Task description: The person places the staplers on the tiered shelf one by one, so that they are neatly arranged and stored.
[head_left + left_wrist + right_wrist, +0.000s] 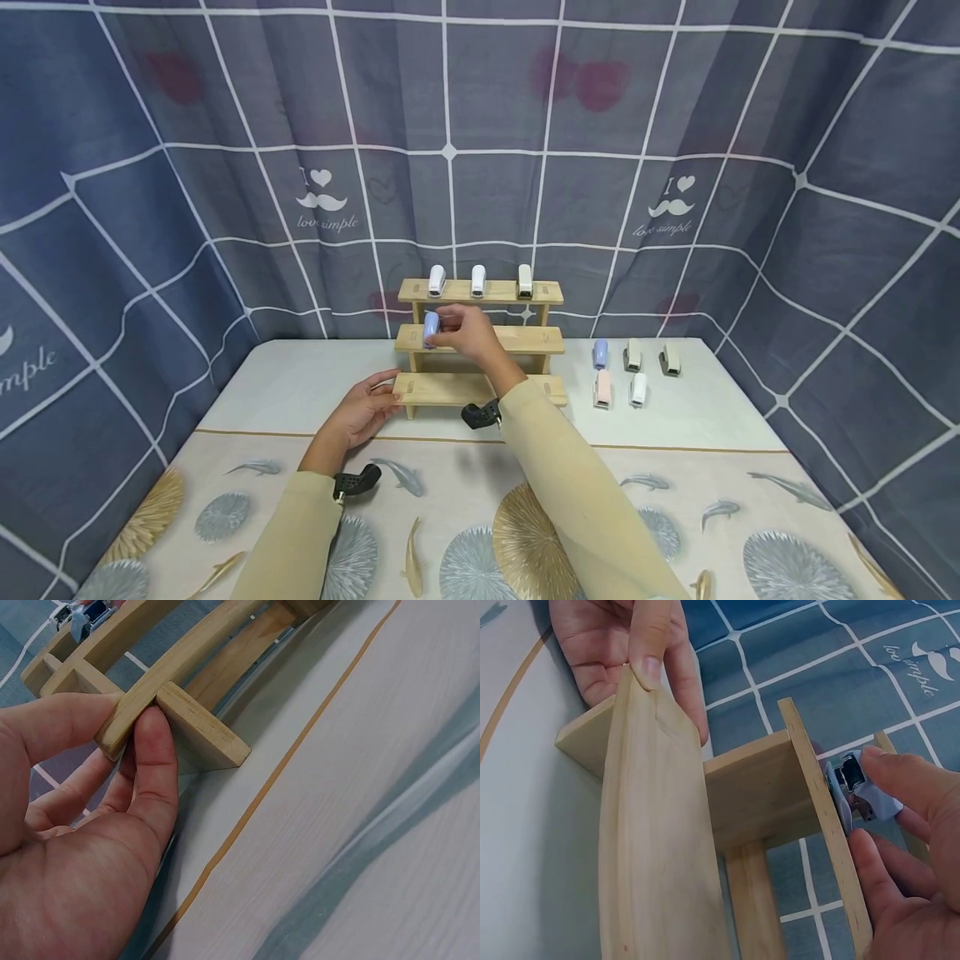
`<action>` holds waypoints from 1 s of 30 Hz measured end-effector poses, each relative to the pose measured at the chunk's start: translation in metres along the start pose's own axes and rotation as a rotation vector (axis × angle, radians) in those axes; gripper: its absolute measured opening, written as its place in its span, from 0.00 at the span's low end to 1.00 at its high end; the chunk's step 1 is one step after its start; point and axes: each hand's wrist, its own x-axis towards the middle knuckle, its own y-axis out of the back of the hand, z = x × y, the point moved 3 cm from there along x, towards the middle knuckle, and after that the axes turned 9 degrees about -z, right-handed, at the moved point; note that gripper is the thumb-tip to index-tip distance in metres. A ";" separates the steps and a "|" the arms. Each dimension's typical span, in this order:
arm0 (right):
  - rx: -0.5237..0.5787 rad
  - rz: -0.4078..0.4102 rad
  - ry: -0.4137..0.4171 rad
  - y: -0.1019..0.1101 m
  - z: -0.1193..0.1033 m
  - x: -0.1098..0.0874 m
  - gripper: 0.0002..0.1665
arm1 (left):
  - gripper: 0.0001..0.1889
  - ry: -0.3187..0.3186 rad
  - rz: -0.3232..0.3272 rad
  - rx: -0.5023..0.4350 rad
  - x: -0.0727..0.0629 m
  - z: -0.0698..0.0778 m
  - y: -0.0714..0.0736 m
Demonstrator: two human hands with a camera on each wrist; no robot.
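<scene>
Right hand's (471,335) grip pinches a blue stapler (430,327), left hand's (363,412) the bottom shelf (442,389); brace shelf firmly, release stapler only when level.

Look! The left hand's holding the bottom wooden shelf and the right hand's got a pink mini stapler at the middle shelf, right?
Not quite: the mini stapler in the right hand is blue, not pink, as the head view shows. It is at the middle shelf, and the left hand does hold the bottom wooden shelf.
</scene>
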 end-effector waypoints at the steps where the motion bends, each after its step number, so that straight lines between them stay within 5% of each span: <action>1: -0.001 0.003 0.006 0.000 0.001 -0.001 0.36 | 0.37 0.000 0.000 -0.002 0.000 0.000 0.000; 9: 0.066 0.023 0.063 0.002 0.009 -0.010 0.35 | 0.37 0.005 0.023 0.003 0.001 -0.002 0.000; 30: 0.339 0.076 0.227 0.005 0.038 -0.072 0.28 | 0.38 0.009 0.012 0.016 -0.002 0.001 -0.002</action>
